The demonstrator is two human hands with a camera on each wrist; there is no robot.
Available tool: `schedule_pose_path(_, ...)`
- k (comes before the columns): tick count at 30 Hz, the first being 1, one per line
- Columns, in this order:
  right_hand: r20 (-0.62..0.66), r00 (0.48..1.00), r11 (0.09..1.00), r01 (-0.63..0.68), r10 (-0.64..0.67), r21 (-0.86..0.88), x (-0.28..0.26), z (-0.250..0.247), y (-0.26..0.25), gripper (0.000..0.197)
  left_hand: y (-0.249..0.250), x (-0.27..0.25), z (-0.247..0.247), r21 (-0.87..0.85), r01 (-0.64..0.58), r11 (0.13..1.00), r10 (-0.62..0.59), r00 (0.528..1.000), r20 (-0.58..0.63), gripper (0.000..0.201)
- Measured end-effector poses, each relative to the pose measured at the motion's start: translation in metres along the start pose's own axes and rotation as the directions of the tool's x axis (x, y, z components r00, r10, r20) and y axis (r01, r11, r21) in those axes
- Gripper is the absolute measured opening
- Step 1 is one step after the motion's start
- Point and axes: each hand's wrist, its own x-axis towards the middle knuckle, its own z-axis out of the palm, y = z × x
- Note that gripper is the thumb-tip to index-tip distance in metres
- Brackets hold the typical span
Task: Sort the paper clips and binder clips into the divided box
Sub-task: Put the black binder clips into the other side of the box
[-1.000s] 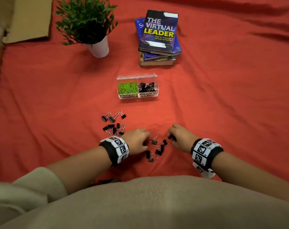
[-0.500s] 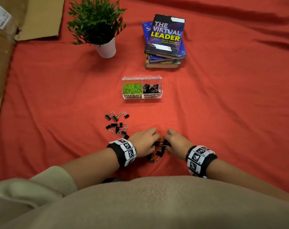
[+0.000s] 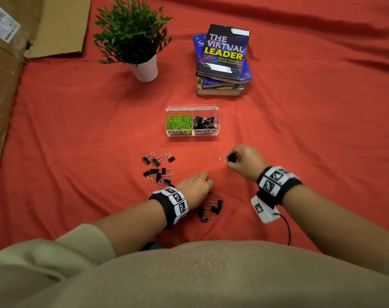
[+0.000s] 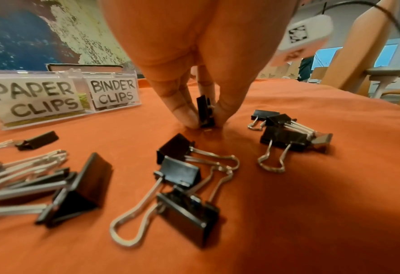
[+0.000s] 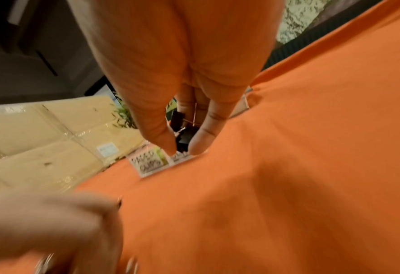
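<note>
The divided box (image 3: 192, 121) at twelve o'clock holds green paper clips (image 3: 179, 122) left and black binder clips (image 3: 204, 122) right, while each hand, left hand (image 3: 194, 185) and right hand (image 3: 244, 162), pinches one loose binder clip.

Two handwritten white labels on the front wall of the clear divided box (image 3: 191, 132): "PAPER CLIPS" (image 4: 33, 99) on the left compartment, "BINDER CLIPS" (image 4: 114, 92) on the right one. Same labels legible in the head view, blurred past reading in the right wrist view.

Top book (image 3: 224, 52) of the stack: "THE VIRTUAL LEADER" in white and yellow, beneath it "How to manage a remote workplace". Blue book under it (image 3: 199, 44): only a white "S" visible.

Shipping label (image 3: 2, 23) on the cardboard box: barcode and print, too small to read.

Wristbands (image 3: 275, 181): black-and-white square code markers, no letters.
</note>
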Motion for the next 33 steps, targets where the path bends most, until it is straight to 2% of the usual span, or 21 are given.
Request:
schedule_pose_path(3, -0.083, 0.994, 0.997, 0.071, -0.071, 0.008, 0.038, -0.022, -0.03, 0.017, -0.005, -0.001, 0.001, -0.015, 0.031, 0.999, -0.031, 1.0, 0.0, 0.017)
schedule_pose_path(6, -0.108, 0.987, 0.992, 0.118, -0.121, -0.032, 0.074, -0.03, -0.056, 0.018, -0.011, -0.002, 0.002, -0.064, 0.06, 0.996, -0.062, 0.998, -0.024, 0.019)
schedule_pose_path(11, -0.015, 0.992, 0.975, 0.122, -0.127, -0.185, 0.111, -0.018, -0.079, 0.022, -0.026, -0.002, -0.006, -0.209, 0.104, 0.972, -0.129, 0.985, -0.112, 0.021)
schedule_pose_path(15, -0.039, 0.994, 0.971, 0.088, -0.099, -0.221, 0.115, -0.014, -0.071, 0.031, -0.044, 0.008, -0.03, -0.32, 0.092, 0.943, -0.171, 0.958, -0.23, 0.02)
schedule_pose_path(18, -0.124, 0.985, 0.986, 0.101, -0.117, -0.131, 0.104, -0.018, -0.061, 0.026, -0.057, 0.027, -0.061, -0.339, 0.081, 0.937, -0.195, 0.927, -0.319, 0.02)
schedule_pose_path(20, -0.136, 0.982, 0.989, 0.125, -0.134, -0.078, 0.088, -0.018, -0.056, 0.021, -0.064, 0.043, -0.081, -0.344, 0.076, 0.936, -0.206, 0.909, -0.362, 0.021)
schedule_pose_path(22, -0.084, 0.987, 0.99, 0.131, -0.134, -0.047, 0.068, -0.015, -0.051, 0.016, -0.068, 0.06, -0.099, -0.342, 0.084, 0.936, -0.22, 0.897, -0.383, 0.022)
schedule_pose_path(25, 0.146, 0.982, 0.989, 0.132, -0.121, -0.07, 0.033, -0.002, -0.044, 0.016, -0.072, 0.081, -0.116, -0.307, 0.112, 0.945, -0.228, 0.9, -0.372, 0.021)
schedule_pose_path(29, 0.465, 0.878, 0.963, 0.215, -0.117, -0.164, -0.011, 0.026, -0.038, 0.02, -0.074, 0.099, -0.116, -0.217, 0.139, 0.966, -0.2, 0.935, -0.294, 0.023)
schedule_pose_path(31, 0.538, 0.835, 0.942, 0.261, -0.11, -0.212, -0.028, 0.039, -0.034, 0.029, -0.075, 0.1, -0.11, -0.192, 0.138, 0.972, -0.191, 0.937, -0.292, 0.028)
schedule_pose_path(33, 0.562, 0.821, 0.902, 0.315, -0.102, -0.297, -0.041, 0.05, -0.03, 0.04, -0.073, 0.092, -0.104, -0.181, 0.112, 0.977, -0.168, 0.927, -0.336, 0.033)
